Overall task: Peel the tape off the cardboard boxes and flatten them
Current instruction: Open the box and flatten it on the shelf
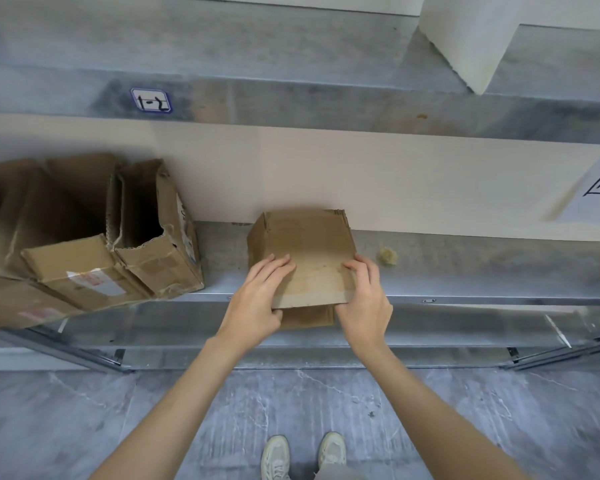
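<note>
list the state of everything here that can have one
box: unflattened, near end over the shelf edge
left hand: fingers on top of box, thumb at its near edge
right hand: grips box's right side
torn box: open on top, dented
labelled box: flaps shut, lying tilted
wad: crumpled, loose on shelf
</note>
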Demonstrator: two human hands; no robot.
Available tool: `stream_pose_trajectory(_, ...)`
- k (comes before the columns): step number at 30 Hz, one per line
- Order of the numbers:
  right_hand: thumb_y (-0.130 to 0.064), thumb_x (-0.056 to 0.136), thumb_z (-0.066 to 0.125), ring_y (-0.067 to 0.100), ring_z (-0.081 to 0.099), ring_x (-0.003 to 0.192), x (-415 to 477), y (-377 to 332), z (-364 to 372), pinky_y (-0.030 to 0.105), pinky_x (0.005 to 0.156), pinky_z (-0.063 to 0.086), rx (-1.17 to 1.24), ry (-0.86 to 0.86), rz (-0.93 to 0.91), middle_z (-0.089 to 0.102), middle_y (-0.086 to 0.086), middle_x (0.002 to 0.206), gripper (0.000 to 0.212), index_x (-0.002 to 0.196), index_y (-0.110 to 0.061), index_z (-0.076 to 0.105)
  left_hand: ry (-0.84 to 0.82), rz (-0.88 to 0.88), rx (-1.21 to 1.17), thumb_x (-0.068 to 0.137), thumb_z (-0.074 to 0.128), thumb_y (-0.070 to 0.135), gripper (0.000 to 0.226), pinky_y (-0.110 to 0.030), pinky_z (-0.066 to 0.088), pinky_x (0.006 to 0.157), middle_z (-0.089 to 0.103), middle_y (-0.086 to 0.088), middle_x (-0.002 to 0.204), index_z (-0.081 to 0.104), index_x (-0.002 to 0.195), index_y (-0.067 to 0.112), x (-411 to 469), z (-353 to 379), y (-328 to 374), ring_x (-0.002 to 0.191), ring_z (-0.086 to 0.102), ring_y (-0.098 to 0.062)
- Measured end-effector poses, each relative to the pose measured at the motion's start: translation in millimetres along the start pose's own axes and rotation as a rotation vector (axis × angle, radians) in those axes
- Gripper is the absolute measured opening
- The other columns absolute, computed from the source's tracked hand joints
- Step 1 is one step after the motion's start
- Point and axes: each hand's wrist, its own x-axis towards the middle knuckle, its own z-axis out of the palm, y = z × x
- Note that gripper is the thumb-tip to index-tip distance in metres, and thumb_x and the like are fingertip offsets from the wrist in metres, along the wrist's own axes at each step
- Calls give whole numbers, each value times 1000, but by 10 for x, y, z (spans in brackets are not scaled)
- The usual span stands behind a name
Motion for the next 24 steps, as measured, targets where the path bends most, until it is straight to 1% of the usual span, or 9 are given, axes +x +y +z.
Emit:
stream_pose_trajectory(2, -6, 59, 68, 18, 62, 90, 17, -12, 21, 25, 53, 39, 85, -3, 24, 44, -16, 135, 64, 116, -29, 52, 3, -5, -5, 67, 67, -6, 86, -20, 28, 107, 38, 12, 154, 46, 145, 21, 11, 11, -4, 146, 21, -8)
stream_pose_trajectory(5, -19, 62, 67, 14, 58, 106, 41, 28, -27, 31, 69, 50, 255, -47, 4, 41, -14, 138, 59, 118, -30, 52, -7, 3, -4, 68, 67, -6, 87, -22, 33, 106, 35, 15, 155, 44, 147, 23, 9, 4, -30, 147, 20, -7)
stream_pose_trajectory(9, 4, 67, 63, 1, 51, 110, 44, 236, -203, 22, 76, 48, 341, -246, -52, 31, -15, 149, 70, 126, -31, 51, -45, 41, 26, 71, 66, -4, 88, -23, 38, 103, 24, 16, 160, 38, 150, 25, 14, 37, -83, 149, 12, -5)
stream_pose_trajectory(12, 15, 72, 56, -1, 43, 114, 116, 430, -309, 24, 81, 48, 271, -405, -43, 23, -7, 153, 76, 134, -30, 48, -114, 12, -20, 76, 66, -1, 90, -22, 36, 106, 4, 17, 164, 29, 153, 26, 36, 109, -92, 151, 0, -3)
stream_pose_trajectory(14, 7, 76, 58, 7, 39, 124, 194, 527, -323, 25, 87, 47, 190, -532, -16, 15, -8, 156, 78, 139, -36, 41, -181, -39, -59, 80, 69, 10, 93, -28, 33, 113, -5, 17, 164, 20, 156, 28, 52, 194, -115, 151, -6, -5)
stream_pose_trajectory(16, -9, 79, 66, 13, 32, 138, 273, 599, -278, 25, 99, 39, 112, -645, -22, 12, -3, 159, 76, 143, -39, 38, -275, -106, -25, 82, 74, 41, 99, -37, 22, 121, -7, 13, 165, 12, 158, 29, 66, 279, -179, 152, -5, -8)
stream_pose_trajectory(19, -46, 75, 79, 23, 17, 148, 384, 676, -164, 39, 117, 26, 47, -730, -15, 22, 7, 158, 77, 142, -38, 42, -341, -143, 126, 75, 44, 87, 106, -40, 9, 124, 8, 10, 165, 16, 158, 26, 99, 327, -304, 152, 5, -11)
stream_pose_trajectory(21, -60, 69, 78, 24, 20, 146, 432, 705, -88, 43, 117, 27, 61, -705, 10, 27, 5, 154, 78, 137, -37, 47, -278, -163, 156, 76, 25, 89, 103, -42, 15, 121, 24, 6, 162, 25, 156, 25, 166, 313, -359, 150, 16, -16)
stream_pose_trajectory(24, -65, 71, 73, 19, 32, 138, 483, 660, 27, 37, 113, 31, 58, -547, -31, 32, 0, 148, 73, 132, -32, 51, -174, -207, 208, 82, 25, 80, 90, -45, 29, 113, 31, -3, 156, 34, 151, 23, 333, 346, -418, 144, 26, -24)
